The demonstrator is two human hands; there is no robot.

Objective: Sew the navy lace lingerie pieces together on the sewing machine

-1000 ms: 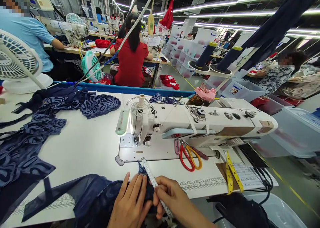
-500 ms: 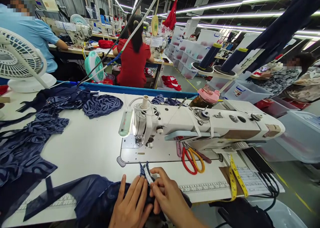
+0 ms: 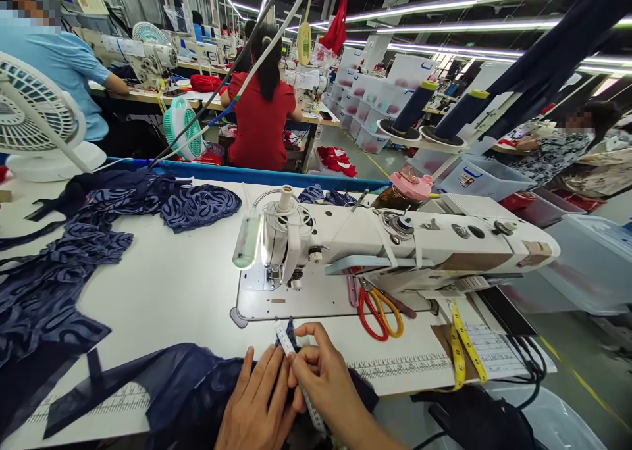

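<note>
My left hand (image 3: 257, 397) lies flat with its fingers stretched out on a dark navy garment piece (image 3: 182, 377) at the table's front edge. Beside it, my right hand (image 3: 326, 381) pinches a white measuring tape (image 3: 285, 338) with printed markings between thumb and fingers. The tape slants across a narrow end of the navy fabric, and its other end shows below my right fingers. Just beyond both hands stands a white sewing machine (image 3: 353, 233). Much of the fabric under my palms is hidden.
Scissors (image 3: 374, 313) with red and yellow handles lie by the machine bed. A yellow tape measure (image 3: 458, 348) hangs over the table edge at right. Patterned navy pieces (image 3: 54, 272) are heaped at left, near a white fan (image 3: 39, 114). Co-workers sit beyond.
The white tape has swung left at its top end and more of it shows, including a length below my right hand. My left hand stays pressed on the fabric.
</note>
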